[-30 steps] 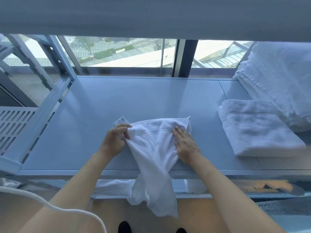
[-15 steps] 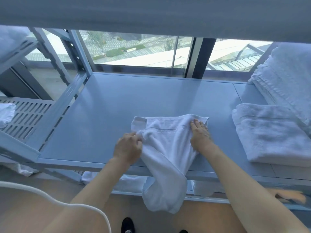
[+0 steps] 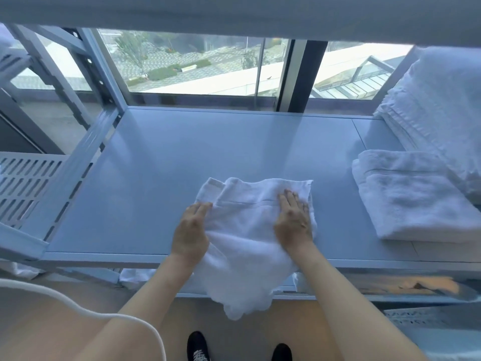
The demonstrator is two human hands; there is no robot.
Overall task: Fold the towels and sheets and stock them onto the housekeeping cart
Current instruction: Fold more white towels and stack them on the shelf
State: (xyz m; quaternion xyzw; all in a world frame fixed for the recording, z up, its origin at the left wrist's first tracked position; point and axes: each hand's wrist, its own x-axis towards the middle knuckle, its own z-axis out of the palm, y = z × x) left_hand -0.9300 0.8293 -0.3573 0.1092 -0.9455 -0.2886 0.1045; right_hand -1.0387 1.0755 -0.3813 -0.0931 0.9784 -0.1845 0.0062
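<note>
A small white towel (image 3: 246, 246) lies rumpled on the grey shelf (image 3: 161, 165), its lower part hanging over the front edge. My left hand (image 3: 191, 230) rests on the towel's left side with fingers straight. Flat on the towel's upper right part lies my right hand (image 3: 292, 220), fingers spread and pressing down. At the right end of the shelf a folded white towel (image 3: 411, 194) sits next to a tall stack of folded white linen (image 3: 440, 108).
A shelf board runs overhead across the top of the view. A window is right behind the shelf. A perforated rack (image 3: 23, 183) stands at the left. A white cable (image 3: 78, 308) curves near my left arm. More white cloth lies on the lower shelf (image 3: 135, 274).
My left hand let go of the bunched towel edge and now lies flat. The towel has been pushed farther onto the shelf and spread wider. The view shifted left.
</note>
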